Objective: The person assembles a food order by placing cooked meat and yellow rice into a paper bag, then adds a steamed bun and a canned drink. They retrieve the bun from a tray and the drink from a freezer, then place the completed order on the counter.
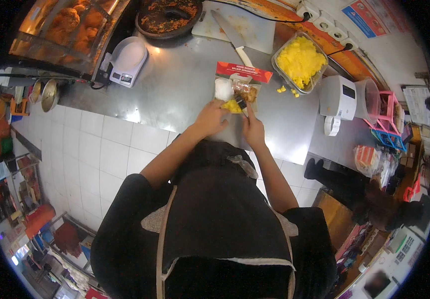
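On steel counter (175,84), open box (243,73), right hand (253,130) closed round utensil (240,101), left hand (212,119) at box edge, its grip unclear

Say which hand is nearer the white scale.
Left. The left hand is right of the white scale, closer to the person's body; the right hand is farther right.

A metal table (175,94) carries a white scale (123,77) at left, a dark round bowl (167,35), and a white cutting board (261,37) with a knife (233,41) lying partly across it. Nearer the edge sits an open red-lidded box (243,73). Yellow crumbs (281,89) lie beside a clear tub (317,82).
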Tool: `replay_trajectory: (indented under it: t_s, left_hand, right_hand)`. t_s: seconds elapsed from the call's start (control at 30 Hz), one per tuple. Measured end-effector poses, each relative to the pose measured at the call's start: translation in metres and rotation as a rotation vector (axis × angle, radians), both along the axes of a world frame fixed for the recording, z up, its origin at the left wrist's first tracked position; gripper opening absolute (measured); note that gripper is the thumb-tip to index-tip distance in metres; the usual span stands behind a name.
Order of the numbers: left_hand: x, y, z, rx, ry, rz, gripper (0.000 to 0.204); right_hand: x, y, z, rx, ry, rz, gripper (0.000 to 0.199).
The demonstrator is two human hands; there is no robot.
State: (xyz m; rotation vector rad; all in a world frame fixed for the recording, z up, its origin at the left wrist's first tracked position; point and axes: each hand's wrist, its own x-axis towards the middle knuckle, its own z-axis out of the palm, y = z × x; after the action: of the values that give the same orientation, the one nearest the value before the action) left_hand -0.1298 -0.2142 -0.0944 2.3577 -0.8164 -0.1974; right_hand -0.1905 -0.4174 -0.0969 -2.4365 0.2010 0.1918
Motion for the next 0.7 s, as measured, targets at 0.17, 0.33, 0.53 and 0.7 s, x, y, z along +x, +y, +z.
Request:
replay_trajectory:
  t_s: [0.17, 0.33, 0.53, 0.7]
  left_hand:
    - [0.002, 0.014, 0.008, -0.273, 0.201, 0.058, 0.034]
    - [0.005, 0.060, 0.039, -0.495, -0.004, 0.352, 0.035]
    - [0.050, 0.238, 0.161, -0.636, -0.618, 1.074, 0.019]
    - [0.102, 0.427, 0.338, -1.274, -0.918, 1.293, 0.036]
  right_hand:
    - [0.011, -0.059, -0.005, 0.672, -0.288, -0.306, 0.056]
    - [0.092, -0.190, -0.002, -0.446, -0.416, -0.404, 0.059]
    - [0.141, -0.228, 0.016, -0.568, 0.014, 0.053, 0.055]
    - [0.119, -0.162, 0.035, -0.734, -0.261, -0.223, 0.066]
